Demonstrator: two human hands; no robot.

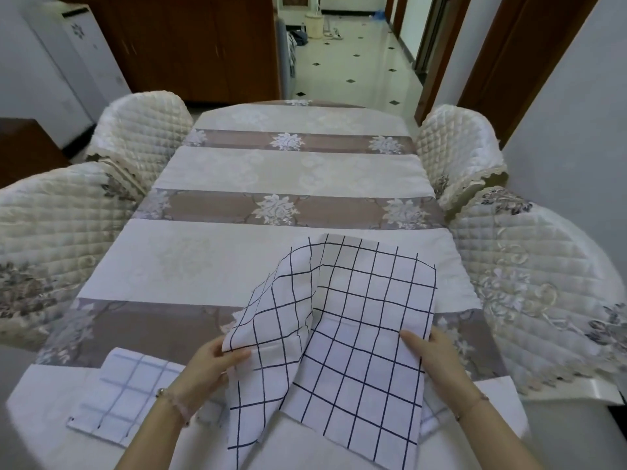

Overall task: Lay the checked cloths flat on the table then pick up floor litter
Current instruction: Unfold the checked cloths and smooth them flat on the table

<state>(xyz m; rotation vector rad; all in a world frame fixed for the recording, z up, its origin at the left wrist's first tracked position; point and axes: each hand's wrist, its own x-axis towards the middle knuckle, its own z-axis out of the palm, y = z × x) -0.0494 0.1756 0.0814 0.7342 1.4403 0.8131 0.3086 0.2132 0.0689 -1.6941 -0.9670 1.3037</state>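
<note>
A white cloth with a dark navy check (pixel 353 327) is lifted off the near end of the table, rumpled with a fold down its middle. My left hand (pixel 210 364) pinches its left edge and my right hand (pixel 431 354) grips its right edge. Under it, a second white cloth with a pale blue check (pixel 129 395) lies flat on the table at the near left, partly hidden by my left forearm. A corner of pale-check cloth also shows near my right wrist (pixel 432 420).
The long table (pixel 271 174) wears a cream and taupe flowered tablecloth. Quilted cream chairs stand on both sides: two left (pixel 51 239), (pixel 142 130), two right (pixel 543 283), (pixel 454 144). A tiled hallway (pixel 356 56) runs beyond, with a white bucket (pixel 314 25).
</note>
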